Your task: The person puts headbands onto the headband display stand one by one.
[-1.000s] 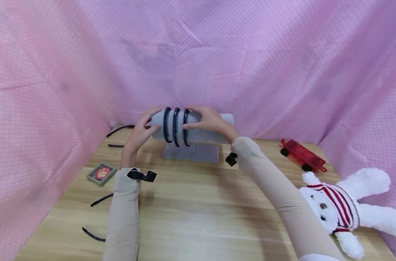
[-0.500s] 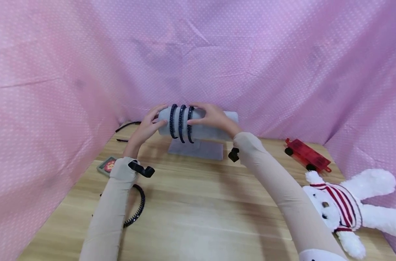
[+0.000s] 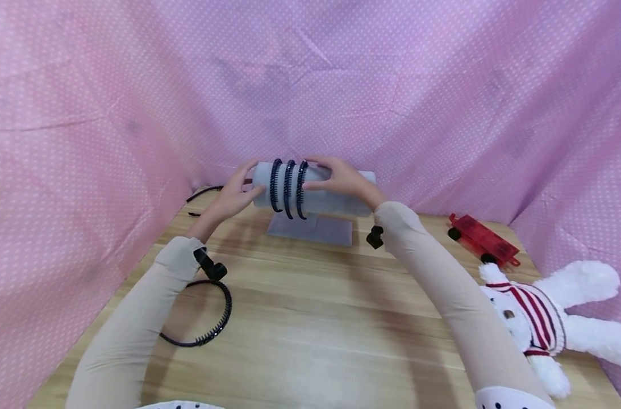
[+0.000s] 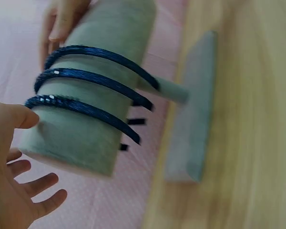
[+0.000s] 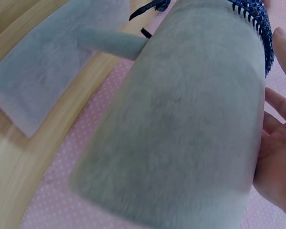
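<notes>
A grey velvety cylinder (image 3: 341, 199) lies sideways on a T-shaped stand with a flat base (image 3: 287, 227). Three dark, toothed headbands sit round its left half: a left one (image 3: 274, 187), a middle one (image 3: 288, 193) and a right one (image 3: 300, 196). My left hand (image 3: 233, 194) is at the cylinder's left end; in the left wrist view its thumb (image 4: 24, 116) reaches the nearest headband while the other fingers are spread loosely. My right hand (image 3: 345, 180) rests on the cylinder, thumb and fingertips at the right headband. In the right wrist view its relaxed fingers (image 5: 276, 102) lie partly behind the cylinder.
Another toothed headband (image 3: 227, 309) lies on the wooden table beside my left sleeve. More dark headband ends (image 3: 200, 193) show behind my left wrist. At right are a red toy wagon (image 3: 481, 238) and a white plush toy (image 3: 525, 321). Pink dotted cloth (image 3: 341, 74) surrounds the table.
My left forearm has swung outward to the left, uncovering a headband on the table and covering the small square box. The view has shifted slightly; both hands remain at the cylinder.
</notes>
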Motion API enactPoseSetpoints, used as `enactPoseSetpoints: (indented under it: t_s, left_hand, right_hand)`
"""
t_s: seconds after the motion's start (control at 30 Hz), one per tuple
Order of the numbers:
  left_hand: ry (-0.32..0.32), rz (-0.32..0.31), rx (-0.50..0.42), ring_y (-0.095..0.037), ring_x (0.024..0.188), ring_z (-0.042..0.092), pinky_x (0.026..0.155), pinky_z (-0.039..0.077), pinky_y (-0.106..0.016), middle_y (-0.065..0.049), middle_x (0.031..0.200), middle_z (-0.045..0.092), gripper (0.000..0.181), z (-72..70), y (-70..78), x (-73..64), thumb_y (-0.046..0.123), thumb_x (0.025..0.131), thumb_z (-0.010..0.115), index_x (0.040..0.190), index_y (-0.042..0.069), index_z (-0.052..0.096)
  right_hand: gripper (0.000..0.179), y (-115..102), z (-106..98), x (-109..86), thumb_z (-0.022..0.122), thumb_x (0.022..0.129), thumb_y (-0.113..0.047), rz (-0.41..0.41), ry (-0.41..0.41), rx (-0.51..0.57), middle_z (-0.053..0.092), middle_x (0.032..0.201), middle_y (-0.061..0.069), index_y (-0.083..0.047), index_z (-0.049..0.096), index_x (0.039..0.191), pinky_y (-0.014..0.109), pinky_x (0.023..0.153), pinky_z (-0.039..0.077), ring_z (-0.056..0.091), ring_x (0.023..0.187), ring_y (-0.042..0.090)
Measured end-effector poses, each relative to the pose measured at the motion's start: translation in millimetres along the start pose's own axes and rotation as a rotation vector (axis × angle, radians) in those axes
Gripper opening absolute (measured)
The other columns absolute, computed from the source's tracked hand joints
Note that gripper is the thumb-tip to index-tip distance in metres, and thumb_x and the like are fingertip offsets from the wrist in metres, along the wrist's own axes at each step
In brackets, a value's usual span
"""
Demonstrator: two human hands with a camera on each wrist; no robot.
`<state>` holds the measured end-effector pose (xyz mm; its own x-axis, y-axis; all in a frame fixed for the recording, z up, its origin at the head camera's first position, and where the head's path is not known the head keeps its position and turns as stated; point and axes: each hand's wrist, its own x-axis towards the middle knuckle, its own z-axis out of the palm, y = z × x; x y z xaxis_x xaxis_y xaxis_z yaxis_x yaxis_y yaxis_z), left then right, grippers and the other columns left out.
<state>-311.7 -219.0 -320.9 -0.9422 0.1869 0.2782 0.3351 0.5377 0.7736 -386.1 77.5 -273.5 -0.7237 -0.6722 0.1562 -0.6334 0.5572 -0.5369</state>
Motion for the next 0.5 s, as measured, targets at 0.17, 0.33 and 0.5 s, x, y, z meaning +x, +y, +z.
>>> enactPoseSetpoints:
  t_s: [0.17,0.33,0.5]
  left_hand:
    - [-0.014,0.008,0.101,-0.049,0.137,0.045,0.105,0.044,-0.064,-0.021,0.164,0.028,0.072,-4.6,-10.1,-15.4,0.024,0.103,0.058,0.163,0.009,0.022]
    - [-0.103,0.009,0.185,-0.047,0.139,0.042,0.111,0.038,-0.064,-0.024,0.16,0.035,0.068,-13.2,-16.8,-35.7,0.019,0.101,0.061,0.16,0.005,0.03]
    - [-0.251,-0.033,0.265,-0.047,0.136,0.048,0.108,0.042,-0.065,-0.026,0.148,0.05,0.064,-14.0,-22.1,-61.6,0.021,0.096,0.069,0.152,0.002,0.044]
  right_hand:
    - [0.08,9,-10,-14.6,0.078,0.087,-0.05,0.015,-0.002,-0.05,0.048,0.157,0.004,-0.023,0.045,0.155,0.049,0.118,0.037,0.047,0.142,0.027]
    - [0.078,18,-19,-31.9,0.08,0.086,-0.049,0.036,0.01,-0.106,0.054,0.153,0.008,-0.019,0.05,0.152,0.05,0.116,0.039,0.05,0.14,0.031]
    - [0.075,27,-25,-46.2,0.082,0.085,-0.042,0.034,0.041,-0.097,0.056,0.15,0.011,-0.016,0.053,0.149,0.049,0.117,0.039,0.051,0.139,0.032]
